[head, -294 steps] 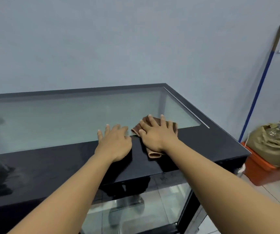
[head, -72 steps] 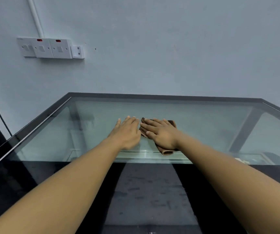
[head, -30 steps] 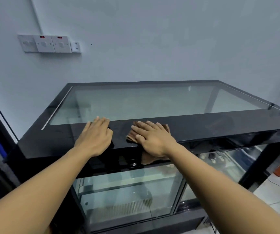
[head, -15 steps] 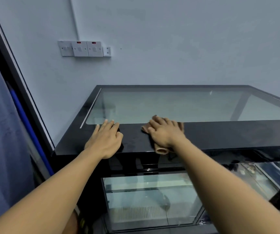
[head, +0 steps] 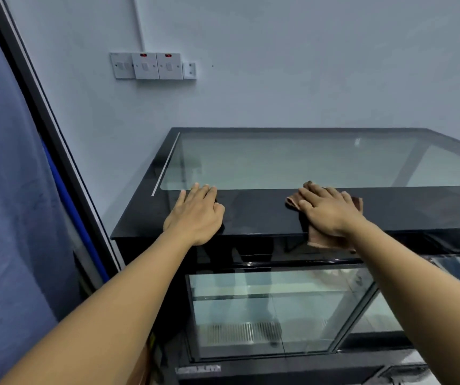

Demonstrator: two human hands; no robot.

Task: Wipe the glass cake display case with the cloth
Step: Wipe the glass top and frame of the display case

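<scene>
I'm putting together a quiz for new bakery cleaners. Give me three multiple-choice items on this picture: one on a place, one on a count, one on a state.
1. Where is the cloth?
A) in the middle of the glass
B) on the black front band of the display case, drooping over its edge
C) on the floor

2. How many wall switches show a red light?
A) one
B) two
C) four

3. How is the left hand?
A) flat on the case top, fingers straight
B) gripping the cloth
C) hanging at the side

Key: 1B, the right hand presses it there; 2B, two red marks show; 3A, it lies flat and holds nothing.
</scene>
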